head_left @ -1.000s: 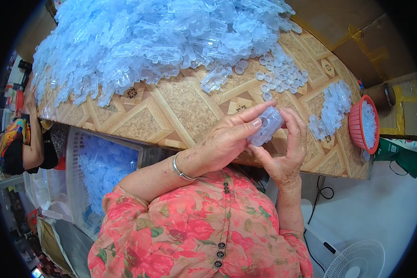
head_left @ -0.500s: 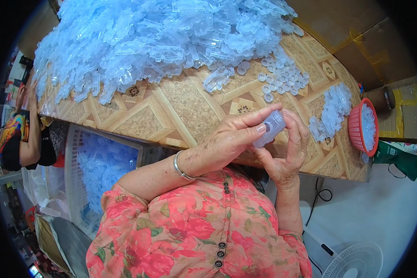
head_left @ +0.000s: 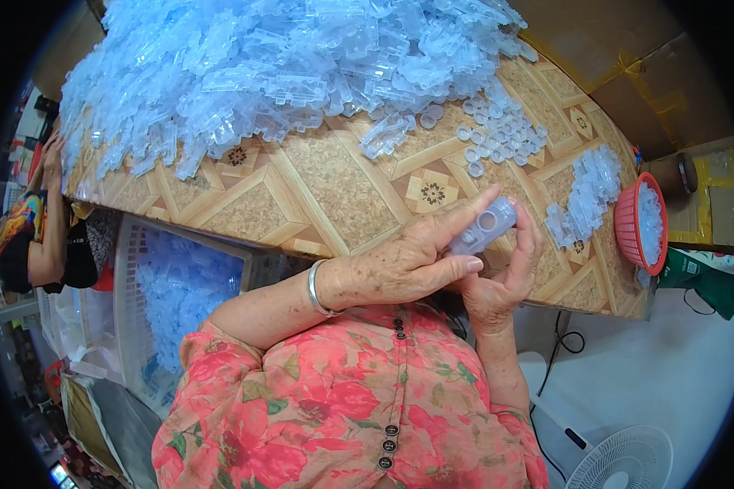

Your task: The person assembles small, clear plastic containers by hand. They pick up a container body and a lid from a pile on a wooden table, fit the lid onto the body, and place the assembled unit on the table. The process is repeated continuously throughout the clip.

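Observation:
A clear plastic piece (head_left: 483, 230) with a round opening in its side is held above the table's near edge. My left hand (head_left: 404, 257), with a bangle at the wrist, grips it between fingers and thumb. My right hand (head_left: 499, 289) closes round the other end, its fingertips at the far side of the piece. On the table beyond lie several small clear round caps (head_left: 497, 134), and beside them a loose clear part (head_left: 386, 134). To the right sits a small cluster of similar clear pieces (head_left: 583, 196).
A large heap of clear plastic parts (head_left: 302, 65) covers the far table (head_left: 326, 183). At the right edge stands a red basket (head_left: 628, 228) of clear pieces. A crate (head_left: 126, 301) of parts is at the left. Another person's arm (head_left: 50, 220) shows far left; a fan (head_left: 624, 460) stands lower right.
The plastic piece has tilted and moved slightly right in my hands, so its round opening now faces up. My left thumb has slid lower off the piece's face.

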